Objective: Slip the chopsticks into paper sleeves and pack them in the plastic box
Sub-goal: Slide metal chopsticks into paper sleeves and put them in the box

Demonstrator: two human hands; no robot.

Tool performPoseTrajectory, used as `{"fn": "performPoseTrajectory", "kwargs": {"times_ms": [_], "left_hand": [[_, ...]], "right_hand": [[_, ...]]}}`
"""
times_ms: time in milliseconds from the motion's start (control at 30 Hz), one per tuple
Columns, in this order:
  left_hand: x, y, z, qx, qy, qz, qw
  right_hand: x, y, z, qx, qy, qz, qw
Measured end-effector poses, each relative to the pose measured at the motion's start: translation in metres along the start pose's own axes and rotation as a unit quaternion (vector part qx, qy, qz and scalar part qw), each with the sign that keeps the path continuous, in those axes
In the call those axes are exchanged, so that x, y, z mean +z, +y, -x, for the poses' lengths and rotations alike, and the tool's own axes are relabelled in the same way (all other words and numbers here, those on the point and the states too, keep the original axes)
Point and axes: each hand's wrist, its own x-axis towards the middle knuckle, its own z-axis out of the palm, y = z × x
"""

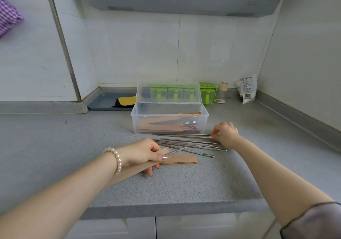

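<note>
A grey speckled counter (55,146) runs from its front edge back to a tiled wall, where a range hood (184,0) hangs overhead. Toward the back of the counter, about midway along, sits the clear plastic box (140,122) with its hinged lid (168,92) standing open; several sleeved chopsticks (158,126) already lie inside, metal ends pointing right. Behind the box, along the back edge, stand green seasoning containers (207,92), a small jar (221,92) and a white packet (246,89) near the right back corner; a grey tray (103,103) holding a yellow cloth (127,101) lies to the box's left.

Just in front of the box a loose bundle of metal chopsticks (184,142) lies across the counter. The right hand (226,134) is curled over the bundle's right end, fingertips pinching at the topmost sticks; whether any is lifted cannot be told. The left hand (142,153), with a pearl bracelet (115,158) at the wrist, is closed around a paper sleeve (132,168), from whose mouth one chopstick (177,150) pokes out. Beside that hand, touching its fingers, lies a small stack of empty brown sleeves (181,160).
</note>
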Motion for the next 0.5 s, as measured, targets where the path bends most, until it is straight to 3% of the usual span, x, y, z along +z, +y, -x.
{"fn": "performPoseTrajectory", "kwargs": {"times_ms": [100, 200, 233, 300, 367, 433, 500], "left_hand": [[-0.001, 0.0, 0.001, 0.006, -0.004, 0.004, 1.0], [-0.001, 0.0, 0.003, 0.013, -0.006, 0.017, 1.0], [-0.001, 0.001, 0.004, 0.016, -0.006, 0.019, 1.0], [0.0, 0.003, 0.006, 0.024, -0.005, 0.023, 0.999], [0.0, 0.006, 0.007, 0.034, -0.005, 0.022, 0.999], [0.0, 0.01, 0.008, 0.044, -0.006, 0.026, 0.999], [0.0, 0.014, 0.01, 0.049, -0.007, 0.038, 0.998]], "right_hand": [[-0.01, 0.0, 0.01, -0.038, 0.023, -0.072, 0.996], [-0.038, -0.002, 0.031, -0.06, 0.052, -0.283, 0.956], [-0.048, 0.0, 0.04, -0.062, 0.062, -0.386, 0.918], [-0.064, 0.005, 0.055, -0.078, 0.044, -0.581, 0.809], [-0.073, 0.012, 0.064, -0.099, 0.004, -0.666, 0.739], [-0.076, 0.016, 0.069, -0.111, -0.012, -0.663, 0.74], [-0.076, 0.019, 0.072, -0.113, -0.006, -0.625, 0.772]]}}
